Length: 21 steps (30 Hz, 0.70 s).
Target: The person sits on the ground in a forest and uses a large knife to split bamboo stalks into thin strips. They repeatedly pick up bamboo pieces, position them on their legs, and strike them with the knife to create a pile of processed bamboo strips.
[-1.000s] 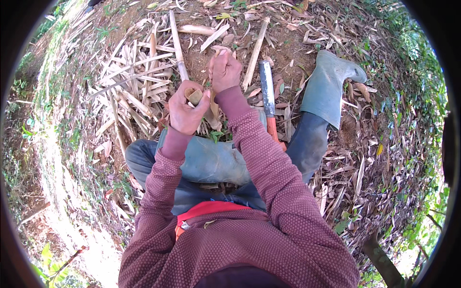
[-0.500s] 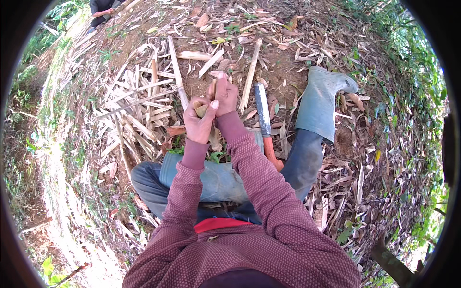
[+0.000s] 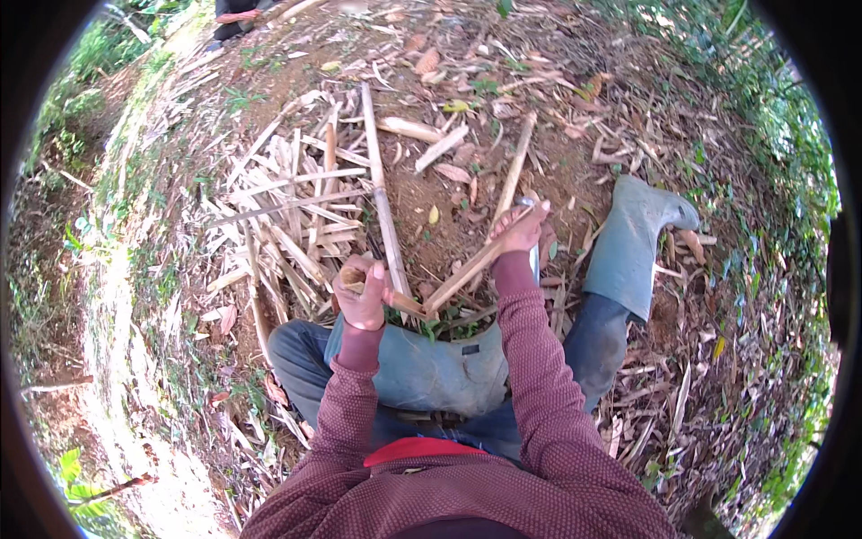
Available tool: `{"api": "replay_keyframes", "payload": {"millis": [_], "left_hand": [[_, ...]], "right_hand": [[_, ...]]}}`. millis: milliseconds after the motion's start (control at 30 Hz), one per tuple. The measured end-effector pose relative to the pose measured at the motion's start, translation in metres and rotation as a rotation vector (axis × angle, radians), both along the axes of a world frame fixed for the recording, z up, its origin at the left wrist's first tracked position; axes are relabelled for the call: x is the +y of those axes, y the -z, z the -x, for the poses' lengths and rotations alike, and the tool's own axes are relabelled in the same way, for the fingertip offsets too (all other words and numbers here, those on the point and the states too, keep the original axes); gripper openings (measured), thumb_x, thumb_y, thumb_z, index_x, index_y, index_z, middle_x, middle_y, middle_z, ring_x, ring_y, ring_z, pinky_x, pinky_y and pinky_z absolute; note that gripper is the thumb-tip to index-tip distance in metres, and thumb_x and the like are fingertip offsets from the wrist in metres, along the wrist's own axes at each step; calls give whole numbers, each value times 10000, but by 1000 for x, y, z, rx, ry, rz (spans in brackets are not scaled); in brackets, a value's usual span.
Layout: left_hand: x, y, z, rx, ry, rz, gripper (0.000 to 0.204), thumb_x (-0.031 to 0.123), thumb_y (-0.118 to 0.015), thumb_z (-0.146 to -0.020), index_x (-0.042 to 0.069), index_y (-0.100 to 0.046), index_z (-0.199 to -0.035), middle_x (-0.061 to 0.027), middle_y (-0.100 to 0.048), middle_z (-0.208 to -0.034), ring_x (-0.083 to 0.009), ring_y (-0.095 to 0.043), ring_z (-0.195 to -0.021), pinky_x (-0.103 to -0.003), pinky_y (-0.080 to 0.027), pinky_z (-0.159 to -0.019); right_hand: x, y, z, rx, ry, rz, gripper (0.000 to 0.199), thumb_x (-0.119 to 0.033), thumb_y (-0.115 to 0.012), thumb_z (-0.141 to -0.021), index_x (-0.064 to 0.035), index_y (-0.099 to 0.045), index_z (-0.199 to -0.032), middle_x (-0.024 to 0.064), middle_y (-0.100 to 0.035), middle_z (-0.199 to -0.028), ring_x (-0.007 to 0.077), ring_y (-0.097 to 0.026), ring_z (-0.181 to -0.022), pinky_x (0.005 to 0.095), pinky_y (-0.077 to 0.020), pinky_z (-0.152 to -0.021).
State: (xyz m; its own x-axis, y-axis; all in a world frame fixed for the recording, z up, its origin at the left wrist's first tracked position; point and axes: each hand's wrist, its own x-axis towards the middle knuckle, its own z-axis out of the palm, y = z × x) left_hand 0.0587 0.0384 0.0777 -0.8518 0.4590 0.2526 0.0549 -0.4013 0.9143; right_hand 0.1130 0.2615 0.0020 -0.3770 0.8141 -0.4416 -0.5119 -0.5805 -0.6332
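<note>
My left hand (image 3: 362, 295) is closed round one end of a short length of split bamboo (image 3: 409, 304), above the boot across my lap. My right hand (image 3: 520, 230), further right and higher, grips another split bamboo strip (image 3: 462, 280). The two strips slant down and meet in a V between my hands; whether they are still joined there I cannot tell. Behind my right hand lies a machete (image 3: 535, 262), mostly hidden, with part of its blade showing.
A pile of split bamboo sticks (image 3: 305, 193) lies to the left. One long stick (image 3: 381, 184) and another stick (image 3: 515, 166) lie ahead on leaf-littered soil. My rubber boots (image 3: 622, 242) frame the work spot. Another person (image 3: 235, 16) is at the far upper left.
My hands were close together on the bamboo; now they are wide apart, right hand out to the right, with the strips spread in a V. The machete is now mostly covered.
</note>
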Motion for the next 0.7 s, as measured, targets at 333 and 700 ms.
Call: {"api": "replay_keyframes", "payload": {"millis": [333,700], "left_hand": [[-5,-1,21,-62,-459,-136,213,264,-546,-906,62,-481,-896,-14,-431,-623,-80,-410,-495,-216,-373,-456],[92,-13,80,263,-461,-44,217,248,-597,-878,69,-476,-889,23,-461,-704,-42,-435,-566,-195,-375,-479]], "right_hand": [[-20,-20,-5,29,-95,-272,447,-536,-429,-894,-96,-490,-934,46,-484,-712,138,-484,-588,271,-424,-501],[-47,35,-144,-1442,-876,-1108,603,-534,-503,-830,-106,-463,-1252,223,-539,-1115,387,-544,-1015,454,-442,-852]]}}
